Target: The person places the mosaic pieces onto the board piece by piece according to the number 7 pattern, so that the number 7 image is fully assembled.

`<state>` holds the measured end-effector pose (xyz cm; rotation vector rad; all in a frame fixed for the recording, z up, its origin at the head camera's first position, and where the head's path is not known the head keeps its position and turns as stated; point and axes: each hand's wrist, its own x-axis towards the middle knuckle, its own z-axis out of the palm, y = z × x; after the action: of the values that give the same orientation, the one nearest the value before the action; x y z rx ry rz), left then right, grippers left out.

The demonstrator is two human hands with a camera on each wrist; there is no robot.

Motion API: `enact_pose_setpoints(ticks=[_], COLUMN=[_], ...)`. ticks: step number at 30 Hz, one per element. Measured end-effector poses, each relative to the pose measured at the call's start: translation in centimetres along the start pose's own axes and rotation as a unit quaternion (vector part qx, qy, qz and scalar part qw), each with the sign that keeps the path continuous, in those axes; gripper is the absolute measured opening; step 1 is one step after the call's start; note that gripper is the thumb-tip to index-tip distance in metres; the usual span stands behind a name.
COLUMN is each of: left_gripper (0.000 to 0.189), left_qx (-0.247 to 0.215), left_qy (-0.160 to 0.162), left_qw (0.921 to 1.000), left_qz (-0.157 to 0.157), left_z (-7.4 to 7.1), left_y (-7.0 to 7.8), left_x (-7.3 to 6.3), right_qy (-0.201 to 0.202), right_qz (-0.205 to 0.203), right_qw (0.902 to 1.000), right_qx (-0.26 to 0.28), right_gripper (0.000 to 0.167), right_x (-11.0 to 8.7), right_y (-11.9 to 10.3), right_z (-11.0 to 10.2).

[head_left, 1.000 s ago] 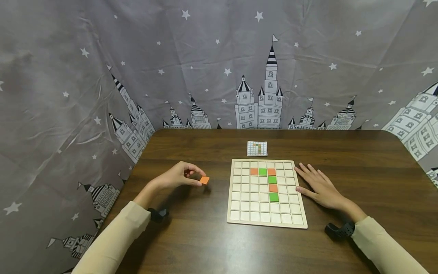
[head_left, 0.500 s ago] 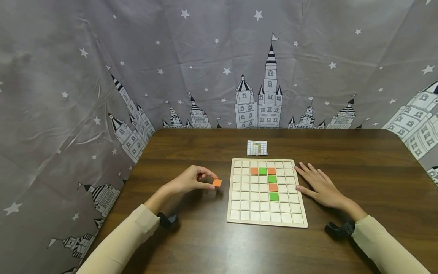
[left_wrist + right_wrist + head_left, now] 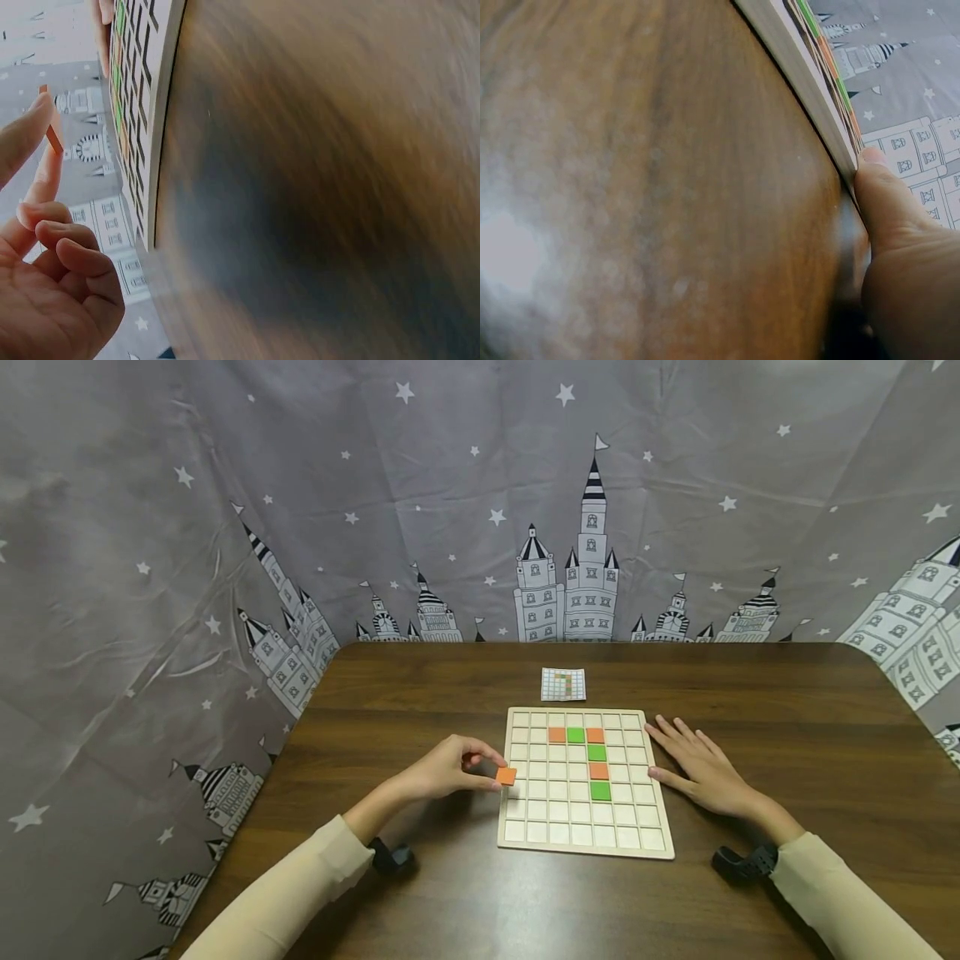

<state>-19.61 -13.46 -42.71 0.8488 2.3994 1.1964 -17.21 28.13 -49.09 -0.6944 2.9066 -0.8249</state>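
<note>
Between thumb and index finger, my left hand (image 3: pixel 450 770) pinches a thin orange square tile (image 3: pixel 506 776). In the head view the tile overlaps the left rim of a pale wooden grid board (image 3: pixel 558 836). The left wrist view has the same tile (image 3: pixel 51 124) edge-on, with the other fingers curled in toward the palm. My right hand (image 3: pixel 701 770) lies with fingers spread at the board's right edge, its thumb (image 3: pixel 885 191) touching that edge. Set in the grid, orange and green tiles alternate in a short row and a column running down from its right end, ending in a green tile (image 3: pixel 601 791).
A small printed card (image 3: pixel 563 685) with a coloured grid pattern lies just beyond the board's far edge. All of this is on a dark brown wooden table (image 3: pixel 420 693). Behind it hangs a grey curtain (image 3: pixel 450 468) printed with castles and stars.
My left hand has moved right and a little nearer with the orange tile, from over the table to the board's left rim. The right hand and the board have stayed put.
</note>
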Motion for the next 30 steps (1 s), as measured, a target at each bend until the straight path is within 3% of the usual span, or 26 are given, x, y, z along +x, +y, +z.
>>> enact_pose_setpoints(ticks=[14, 30], left_gripper=[0.023, 0.025], left_qx=[-0.013, -0.038], left_qy=[-0.011, -0.035], left_qw=[0.9995, 0.9984], left_qz=[-0.028, -0.021], left_z=[2.6, 5.7], left_y=[1.9, 3.0], left_x=[1.0, 2.5], right_qy=[0.002, 0.006], right_qz=[-0.002, -0.006], right_qw=[1.0000, 1.0000], right_qx=[-0.004, -0.002], right_gripper=[0.071, 0.071], right_x=[0.0, 0.0], right_y=[0.1, 0.3], right_z=[0.0, 0.1])
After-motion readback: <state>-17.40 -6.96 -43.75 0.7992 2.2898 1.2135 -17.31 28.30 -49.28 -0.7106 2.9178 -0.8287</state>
